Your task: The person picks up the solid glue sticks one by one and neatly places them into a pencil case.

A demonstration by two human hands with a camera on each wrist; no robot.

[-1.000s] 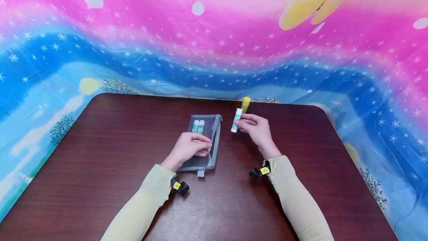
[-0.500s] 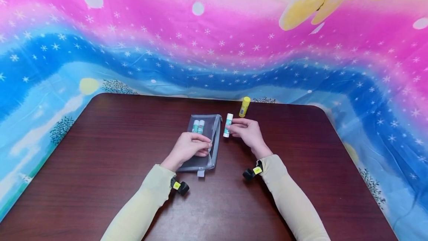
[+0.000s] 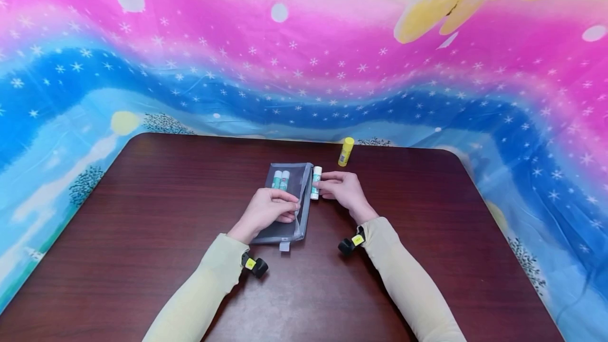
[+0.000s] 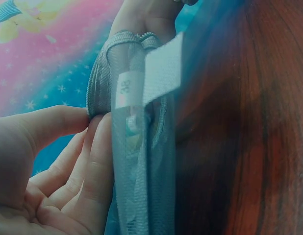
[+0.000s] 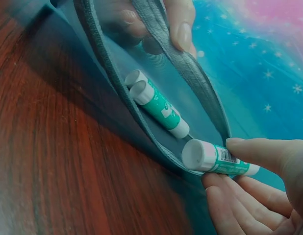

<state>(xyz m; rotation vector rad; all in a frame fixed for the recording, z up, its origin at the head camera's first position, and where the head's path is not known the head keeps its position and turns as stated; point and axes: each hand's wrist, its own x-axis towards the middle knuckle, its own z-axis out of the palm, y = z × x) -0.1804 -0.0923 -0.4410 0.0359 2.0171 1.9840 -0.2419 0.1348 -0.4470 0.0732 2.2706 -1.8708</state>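
Observation:
A grey mesh zipper pouch (image 3: pixel 285 231) lies on the table, its long zipped side open toward the right. My left hand (image 3: pixel 268 210) pinches the upper zipper edge and lifts it; in the left wrist view the thumb and fingers (image 4: pixel 63 122) meet on that edge. Two white-and-green glue sticks (image 5: pixel 161 110) lie side by side inside the pouch. My right hand (image 3: pixel 344 191) pinches another white-and-green glue stick (image 5: pixel 220 159) between thumb and fingers, right at the pouch's opening. In the right wrist view that stick overlaps the lower zipper edge; whether they touch I cannot tell.
Behind the right hand, a yellow glue stick (image 3: pixel 346 152) stands upright near the far edge of the dark wooden table (image 3: pixel 166 199). A colourful printed cloth (image 3: pixel 228 57) hangs around the table's back and sides. A white tag (image 4: pixel 164 68) sticks out from the pouch's near end.
My right hand has carried the white-and-green glue stick leftward and slightly nearer, from beside the yellow stick to the pouch's opening. The left hand keeps its grip on the zipper edge.

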